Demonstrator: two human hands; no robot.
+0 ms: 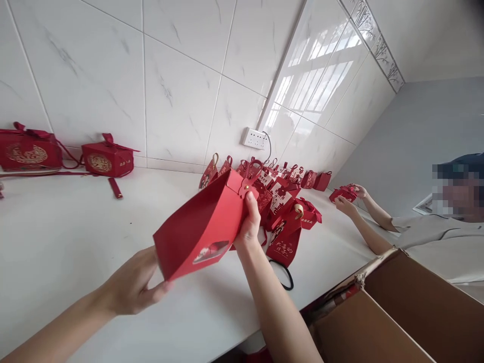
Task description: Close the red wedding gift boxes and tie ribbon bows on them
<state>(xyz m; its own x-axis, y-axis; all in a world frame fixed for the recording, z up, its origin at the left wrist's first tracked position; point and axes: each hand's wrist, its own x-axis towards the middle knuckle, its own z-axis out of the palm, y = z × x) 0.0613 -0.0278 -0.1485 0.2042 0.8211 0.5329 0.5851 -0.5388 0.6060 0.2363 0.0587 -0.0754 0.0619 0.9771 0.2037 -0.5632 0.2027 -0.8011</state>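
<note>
In front of me a red paper gift box (200, 222) is held tilted above the white table. It has a small clear window in its lower side and a flap with a gold-coloured stud and a loop handle at the top. My right hand (249, 222) is closed round the top end, its thumb beside the stud. At the bottom end my left hand (132, 282) holds the base, the thumb at the lower corner and the fingers partly hidden behind the box.
Many finished-looking red gift boxes (282, 247) crowd the white table (68, 217) along the tiled wall. Two bow-tied boxes (108, 159) stand at left. A black loop (286, 277) lies near the edge. An open cardboard carton (397, 302) is at lower right. Beyond, another person's hands (351, 199) hold a red box.
</note>
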